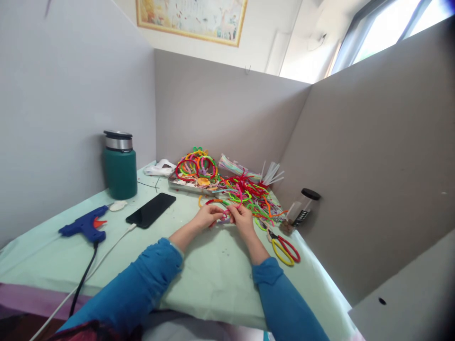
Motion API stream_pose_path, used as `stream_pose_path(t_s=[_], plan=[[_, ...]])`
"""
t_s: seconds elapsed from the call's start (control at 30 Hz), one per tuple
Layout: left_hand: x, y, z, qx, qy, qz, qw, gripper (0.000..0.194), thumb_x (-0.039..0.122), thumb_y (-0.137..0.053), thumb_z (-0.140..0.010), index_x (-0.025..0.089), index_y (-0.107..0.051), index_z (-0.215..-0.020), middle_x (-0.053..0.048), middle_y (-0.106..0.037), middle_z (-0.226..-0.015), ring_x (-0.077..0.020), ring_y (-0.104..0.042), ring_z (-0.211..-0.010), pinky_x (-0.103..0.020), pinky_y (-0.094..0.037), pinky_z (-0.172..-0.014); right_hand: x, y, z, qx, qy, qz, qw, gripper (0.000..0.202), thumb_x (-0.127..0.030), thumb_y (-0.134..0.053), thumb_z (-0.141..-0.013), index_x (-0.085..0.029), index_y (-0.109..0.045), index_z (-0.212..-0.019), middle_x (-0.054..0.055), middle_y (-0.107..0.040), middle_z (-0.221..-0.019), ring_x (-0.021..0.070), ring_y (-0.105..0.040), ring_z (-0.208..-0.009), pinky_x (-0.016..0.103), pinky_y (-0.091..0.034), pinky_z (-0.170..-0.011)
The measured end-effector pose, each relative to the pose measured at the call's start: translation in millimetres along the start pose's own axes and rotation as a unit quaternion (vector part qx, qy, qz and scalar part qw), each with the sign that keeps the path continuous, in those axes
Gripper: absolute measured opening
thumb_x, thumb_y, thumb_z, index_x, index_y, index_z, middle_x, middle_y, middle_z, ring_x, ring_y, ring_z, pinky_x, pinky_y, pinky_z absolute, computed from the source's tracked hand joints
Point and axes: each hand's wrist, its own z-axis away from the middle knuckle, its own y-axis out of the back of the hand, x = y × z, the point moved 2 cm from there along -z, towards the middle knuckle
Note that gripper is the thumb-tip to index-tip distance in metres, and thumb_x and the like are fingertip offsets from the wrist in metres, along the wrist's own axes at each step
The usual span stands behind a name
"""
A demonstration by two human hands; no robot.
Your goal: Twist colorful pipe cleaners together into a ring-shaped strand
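My left hand (pixel 209 216) and my right hand (pixel 242 219) meet over the middle of the table, fingers pinched together. Between them is a pink pipe cleaner (pixel 240 195), its free end curving up above my right hand. It seems joined to a ring of red, green and orange pipe cleaners (pixel 213 201) just behind my fingers; the exact join is hidden. A heap of loose pipe cleaners (pixel 254 189) lies beyond my right hand. Scissors with one yellow and one red handle (pixel 284 248) rest to the right of it.
A metal tray (pixel 192 187) at the back holds coloured rings and small pieces. Clear sticks (pixel 273 174) lie behind the heap. On the left are a blue glue gun (pixel 85 225), a corded phone (pixel 151 210) and a green bottle (pixel 120 173). A clear jar (pixel 302 208) stands right. Grey partitions (pixel 227 104) surround the table.
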Motion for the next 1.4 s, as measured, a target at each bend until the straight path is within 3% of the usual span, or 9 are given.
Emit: stream_pose_path(t_s=[0.17,0.37,0.63,0.83,1.0,1.2,1.33,1.4], plan=[[1,-1.1,3,-0.052,0.013,0.033,0.998,0.040,0.046,-0.066,-0.068,0.010,-0.065,-0.086,-0.005,-0.065,-0.070,-0.0040,-0.040,-0.035,-0.019,-0.028,-0.033,-1,-4,4,-0.031,-0.013,-0.023,0.999,0.029,-0.045,-0.064,-0.071,-0.016,-0.067,-0.074,0.000,-0.063,-0.057,0.0079,-0.044,-0.039,0.021,-0.032,-0.040],[-2,1.1,2,-0.059,0.037,0.110,0.991,0.036,0.033,-0.072,-0.062,0.011,-0.065,-0.090,-0.005,-0.066,-0.073,-0.0034,-0.041,-0.036,-0.018,-0.030,-0.034,-3,-4,3,-0.040,-0.019,-0.073,0.996,0.036,-0.050,-0.060,-0.075,-0.016,-0.066,-0.081,0.000,-0.063,-0.057,0.0080,-0.046,-0.039,0.021,-0.033,-0.040],[-2,-1.7,3,-0.096,0.064,0.098,0.989,0.039,0.026,-0.077,-0.054,0.009,-0.062,-0.087,-0.005,-0.067,-0.067,-0.0036,-0.039,-0.033,-0.019,-0.027,-0.033,5,9,-5,0.034,-0.021,-0.092,0.995,0.039,-0.053,-0.058,-0.075,-0.014,-0.062,-0.076,0.002,-0.062,-0.058,0.0069,-0.045,-0.036,0.019,-0.027,-0.034],[5,-5.4,7,-0.129,0.038,0.085,0.987,0.035,0.031,-0.076,-0.056,0.009,-0.064,-0.081,-0.004,-0.067,-0.067,-0.0027,-0.039,-0.033,-0.019,-0.027,-0.035,10,11,-8,0.039,-0.058,-0.111,0.991,0.040,-0.055,-0.060,-0.071,-0.015,-0.061,-0.072,-0.003,-0.052,-0.043,0.0066,-0.039,-0.032,0.020,-0.023,-0.033],[1,-3.4,6,-0.102,0.049,0.064,0.991,0.042,0.036,-0.075,-0.059,0.009,-0.065,-0.090,-0.005,-0.067,-0.072,-0.0034,-0.041,-0.036,-0.019,-0.028,-0.036,8,15,-9,0.037,-0.064,-0.078,0.994,0.040,-0.055,-0.061,-0.069,-0.015,-0.060,-0.070,-0.002,-0.057,-0.049,0.0062,-0.040,-0.032,0.020,-0.024,-0.033],[2,2.5,2,-0.035,-0.001,0.068,0.997,0.049,0.049,-0.066,-0.069,0.012,-0.064,-0.102,-0.001,-0.062,-0.066,-0.0035,-0.037,-0.037,-0.019,-0.029,-0.036,2,9,-1,-0.039,-0.043,0.030,0.998,0.041,-0.056,-0.054,-0.076,-0.018,-0.057,-0.061,-0.004,-0.048,-0.041,0.0075,-0.036,-0.032,0.021,-0.024,-0.035],[9,3.7,4,-0.009,-0.020,0.125,0.992,0.047,0.051,-0.063,-0.071,0.012,-0.064,-0.097,0.007,-0.043,-0.042,-0.0052,-0.033,-0.034,-0.019,-0.029,-0.038,0,-1,8,-0.103,0.022,0.145,0.984,0.041,-0.049,-0.053,-0.079,-0.019,-0.057,-0.052,-0.003,-0.046,-0.040,0.0102,-0.040,-0.039,0.023,-0.030,-0.042],[13,4.1,5,0.000,-0.024,0.162,0.987,0.044,0.050,-0.062,-0.072,0.012,-0.063,-0.094,0.005,-0.047,-0.047,-0.0042,-0.031,-0.035,-0.019,-0.030,-0.038,0,-3,10,-0.119,0.057,0.181,0.975,0.040,-0.045,-0.053,-0.080,-0.020,-0.057,-0.049,-0.002,-0.047,-0.042,0.0113,-0.042,-0.042,0.024,-0.031,-0.046]])
